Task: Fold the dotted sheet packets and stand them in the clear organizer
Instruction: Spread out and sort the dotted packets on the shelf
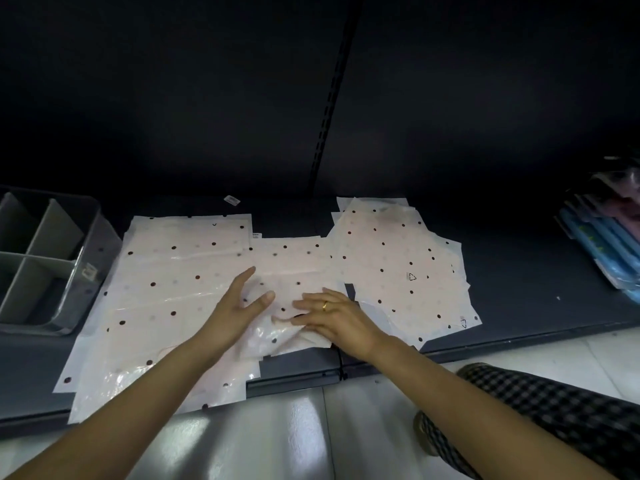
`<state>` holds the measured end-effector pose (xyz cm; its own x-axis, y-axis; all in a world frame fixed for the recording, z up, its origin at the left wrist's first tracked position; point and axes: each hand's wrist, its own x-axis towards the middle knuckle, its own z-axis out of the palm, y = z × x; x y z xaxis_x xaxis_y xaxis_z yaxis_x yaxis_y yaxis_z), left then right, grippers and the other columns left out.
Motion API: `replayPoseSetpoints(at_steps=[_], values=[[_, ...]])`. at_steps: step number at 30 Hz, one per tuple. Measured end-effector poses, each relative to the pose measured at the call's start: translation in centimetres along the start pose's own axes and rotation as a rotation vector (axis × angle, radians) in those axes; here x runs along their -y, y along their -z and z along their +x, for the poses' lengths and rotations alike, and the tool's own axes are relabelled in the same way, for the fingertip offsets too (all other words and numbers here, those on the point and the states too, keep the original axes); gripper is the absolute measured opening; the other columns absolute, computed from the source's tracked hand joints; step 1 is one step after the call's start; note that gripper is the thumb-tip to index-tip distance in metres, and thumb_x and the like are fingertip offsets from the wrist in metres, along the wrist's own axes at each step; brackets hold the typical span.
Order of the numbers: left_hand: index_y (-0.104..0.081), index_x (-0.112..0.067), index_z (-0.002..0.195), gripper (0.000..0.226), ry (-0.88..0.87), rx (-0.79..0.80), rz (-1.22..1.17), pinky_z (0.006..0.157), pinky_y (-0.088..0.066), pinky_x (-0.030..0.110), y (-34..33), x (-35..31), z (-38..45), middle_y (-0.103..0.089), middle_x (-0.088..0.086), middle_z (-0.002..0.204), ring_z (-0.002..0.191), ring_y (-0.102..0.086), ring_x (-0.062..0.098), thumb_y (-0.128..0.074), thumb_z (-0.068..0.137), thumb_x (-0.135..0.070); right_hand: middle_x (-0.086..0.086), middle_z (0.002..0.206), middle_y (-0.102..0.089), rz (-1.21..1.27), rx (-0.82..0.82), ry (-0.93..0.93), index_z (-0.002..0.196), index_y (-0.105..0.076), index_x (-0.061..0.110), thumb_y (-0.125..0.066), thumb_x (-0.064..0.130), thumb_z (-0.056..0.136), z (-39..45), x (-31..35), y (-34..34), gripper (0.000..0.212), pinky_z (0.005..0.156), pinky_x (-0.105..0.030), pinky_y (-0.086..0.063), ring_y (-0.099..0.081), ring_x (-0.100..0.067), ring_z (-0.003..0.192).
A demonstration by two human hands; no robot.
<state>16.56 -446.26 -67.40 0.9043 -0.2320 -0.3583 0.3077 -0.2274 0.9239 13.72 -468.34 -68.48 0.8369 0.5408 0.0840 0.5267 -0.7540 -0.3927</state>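
Low dark metal shelf (519, 271), person crouched at its front edge. Pale pink, black-dotted sheet packets in glossy plastic sleeves lie flat across it: a big overlapping spread at left (166, 299), a fanned pile at right (388, 258), one middle packet (294, 265) between them.

Left hand (239, 306) rests on the middle packet, fingers straight and splayed, likely pinning it so the slick sleeve won't slide.

Right hand (332, 313) (gold ring) lies over the packet's near edge, which is lifted and rumpled; fingers extended; whether they pinch the edge I cannot tell. Probably starting the fold.

Clear plastic organizer with grey dividers (45, 258) sits at the shelf's left end, touching the left spread, compartments showing no packets.
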Motion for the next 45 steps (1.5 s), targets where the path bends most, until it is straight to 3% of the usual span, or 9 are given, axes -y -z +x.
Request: replayPoseSetpoints(at_steps=[5,10,12,17,26,29,34,41,45], values=[[-0.058,-0.017,0.121,0.043,-0.106,-0.076,0.143,0.086,-0.033,0.019,-0.9,1.0,0.7,-0.052,-0.007,0.124,0.117,-0.047,0.014,-0.063,0.084,0.004,0.004,0.149,-0.037,0.013,-0.092,-0.290,0.132,-0.054,0.023,-0.055,0.040,0.091,-1.1,-1.9,0.4,0.044,0.114,-0.028,-0.023,-0.034,-0.015,0.136],[-0.066,-0.019,0.108,0.031,-0.131,-0.165,0.237,0.085,-0.030,0.018,-1.2,1.4,2.0,-0.058,-0.009,0.118,0.108,-0.048,0.009,-0.061,0.086,0.002,-0.002,0.159,-0.009,-0.121,-0.005,-0.887,0.150,-0.017,0.023,-0.045,0.052,0.093,-5.0,-7.3,1.4,0.070,0.119,-0.034,-0.009,-0.006,-0.021,0.146],[-0.067,-0.017,0.106,0.027,-0.122,-0.175,0.268,0.088,-0.031,0.019,-1.6,1.2,2.7,-0.059,-0.007,0.117,0.110,-0.050,0.013,-0.060,0.087,0.002,-0.003,0.158,-0.011,-0.117,0.026,-0.987,0.149,-0.021,0.025,-0.042,0.053,0.094,-6.6,-8.6,1.5,0.065,0.118,-0.035,-0.013,-0.008,-0.022,0.145],[-0.066,-0.014,0.110,0.023,-0.100,-0.200,0.387,0.083,-0.031,0.019,-3.0,0.7,4.2,-0.055,0.009,0.116,0.109,-0.052,0.026,-0.056,0.091,-0.004,0.000,0.135,-0.051,-0.113,-0.228,-0.989,0.118,-0.063,0.018,-0.053,0.028,0.094,-7.5,-9.2,1.4,0.027,0.093,-0.031,-0.041,-0.042,-0.020,0.121],[-0.048,-0.020,0.134,0.048,-0.140,-0.296,0.842,0.104,-0.033,0.045,-4.5,-0.2,3.0,-0.009,0.020,0.155,0.136,-0.014,0.036,-0.063,0.089,-0.030,-0.010,0.100,-0.066,0.152,-0.575,-1.021,0.102,-0.068,0.006,-0.049,0.024,0.097,-3.9,-7.0,3.0,0.026,0.068,-0.025,-0.038,-0.060,-0.024,0.089],[-0.051,-0.018,0.132,0.049,-0.254,-0.191,0.580,0.106,-0.033,0.037,-5.3,-1.3,1.9,-0.033,0.011,0.150,0.135,-0.030,0.028,-0.067,0.086,-0.027,-0.008,0.084,-0.068,0.446,-0.702,-1.027,0.096,-0.068,0.004,-0.052,0.022,0.096,-1.0,-4.3,3.0,0.024,0.066,-0.026,-0.045,-0.061,-0.021,0.071],[-0.041,-0.018,0.139,0.061,-0.028,0.178,0.065,0.097,-0.044,0.027,-7.3,-2.6,1.2,-0.055,0.008,0.129,0.107,-0.058,0.015,-0.069,0.084,-0.017,0.000,0.069,-0.065,0.781,-0.557,-1.012,0.088,-0.066,0.013,-0.054,0.030,0.094,2.7,-0.3,2.0,0.021,0.072,-0.037,-0.057,-0.064,-0.019,0.059],[-0.029,-0.018,0.143,0.071,0.038,0.066,0.042,0.088,-0.046,0.034,-7.7,-1.1,2.1,-0.068,0.011,0.090,0.080,-0.062,0.020,-0.066,0.085,-0.002,-0.003,0.096,-0.066,0.990,-0.340,-0.772,0.106,-0.067,0.008,-0.051,0.017,0.096,-0.3,-0.3,0.7,0.021,0.083,-0.023,-0.052,-0.062,-0.011,0.086],[-0.024,-0.034,0.145,0.074,0.070,0.198,-0.048,0.086,-0.046,0.025,-9.1,-1.3,2.7,-0.052,0.011,0.108,0.090,-0.054,0.018,-0.065,0.088,-0.010,-0.007,0.126,-0.056,0.562,-0.538,-0.890,0.116,-0.064,0.010,-0.052,0.009,0.094,-3.8,-2.3,0.6,0.024,0.104,-0.029,-0.039,-0.047,-0.019,0.121]])
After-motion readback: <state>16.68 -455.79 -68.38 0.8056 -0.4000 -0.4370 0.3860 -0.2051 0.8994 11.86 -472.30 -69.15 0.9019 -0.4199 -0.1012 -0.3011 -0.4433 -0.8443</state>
